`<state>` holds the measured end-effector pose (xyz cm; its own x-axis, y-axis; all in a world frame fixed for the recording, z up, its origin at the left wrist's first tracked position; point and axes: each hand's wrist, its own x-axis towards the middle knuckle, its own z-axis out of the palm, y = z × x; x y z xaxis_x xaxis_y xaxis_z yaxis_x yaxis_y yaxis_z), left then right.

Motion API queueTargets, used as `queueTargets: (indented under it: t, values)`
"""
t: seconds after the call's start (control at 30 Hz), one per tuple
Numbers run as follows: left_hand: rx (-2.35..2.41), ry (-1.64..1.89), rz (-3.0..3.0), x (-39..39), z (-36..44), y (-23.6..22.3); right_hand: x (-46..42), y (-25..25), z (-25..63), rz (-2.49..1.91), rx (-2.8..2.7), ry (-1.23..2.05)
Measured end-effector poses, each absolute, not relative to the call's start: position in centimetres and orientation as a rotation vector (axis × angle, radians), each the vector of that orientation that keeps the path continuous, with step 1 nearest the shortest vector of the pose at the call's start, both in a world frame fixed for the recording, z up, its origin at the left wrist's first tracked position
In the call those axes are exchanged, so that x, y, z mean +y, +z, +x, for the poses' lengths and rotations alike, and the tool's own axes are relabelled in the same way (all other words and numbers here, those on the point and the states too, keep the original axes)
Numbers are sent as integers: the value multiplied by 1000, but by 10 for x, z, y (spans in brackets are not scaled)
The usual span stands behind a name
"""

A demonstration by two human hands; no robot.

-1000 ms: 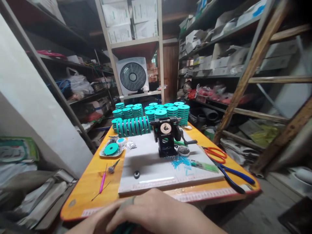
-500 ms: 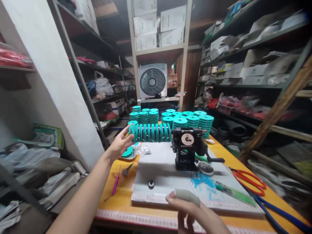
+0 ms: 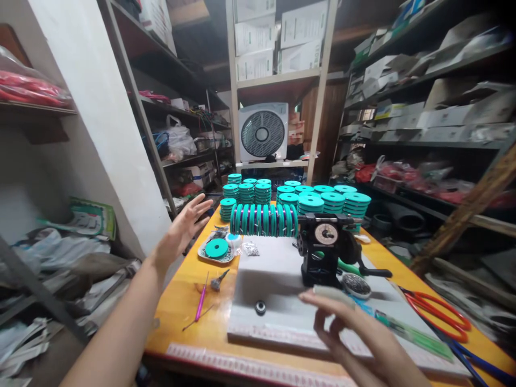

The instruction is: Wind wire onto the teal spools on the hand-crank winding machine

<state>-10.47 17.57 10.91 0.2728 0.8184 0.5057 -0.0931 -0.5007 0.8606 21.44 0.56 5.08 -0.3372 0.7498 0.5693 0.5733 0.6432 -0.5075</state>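
The right grip (image 3: pixel 355 325) hangs over the near edge of a grey board (image 3: pixel 278 279) on the yellow bench (image 3: pixel 173 312), its fingers loosely curled with gaps between them and a pale wrap (image 3: pixel 332 293) around one finger. To its right, blue-handled pliers (image 3: pixel 486 361) lie at the bench's side, and a green-tinted clear packet (image 3: pixel 431 341) lies on the board, closer to the grip. Beyond the packet are orange-handled scissors (image 3: pixel 439 314). Left of the right grip, a small metal ring (image 3: pixel 260 307) sits on the board. Farther left, on the bare bench, lie a magenta-handled hook (image 3: pixel 200 303) and a small grey pointed piece (image 3: pixel 217 282).

Just beyond the right grip stands a round dish of metal bits (image 3: pixel 355 285). Behind the dish, a black winder (image 3: pixel 322 258) stands upright, its crank (image 3: pixel 377 272) pointing right.

The left grip (image 3: pixel 183 228) is spread wide in the air at the bench's left side. To its right and lower, a patterned tray (image 3: pixel 201 255) carries a flat teal disc (image 3: pixel 216 248). Farther right of that grip, apart from it, the row of teal reels (image 3: pixel 264 220) sits on the winder's horizontal shaft. Past both grips are stacks of teal reels (image 3: pixel 310 203), then a box fan (image 3: pixel 264 134) on a shelf.
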Motion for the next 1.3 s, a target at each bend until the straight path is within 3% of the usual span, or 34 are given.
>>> queueTargets:
  t: [0.3,0.73,1.13,1.3]
  values:
    - [1163,1286,1854,183,-64,136,116,107,225,-1213,-2062,-342]
    - [1131,1153,1651,159,-42,131,163,130,247,-1174,-2249,-200]
    - [1129,1244,1593,154,-55,114,146,144,250,-1201,-2234,-74]
    - [1093,1295,1636,162,-53,123,134,151,261,-1193,-2151,-171]
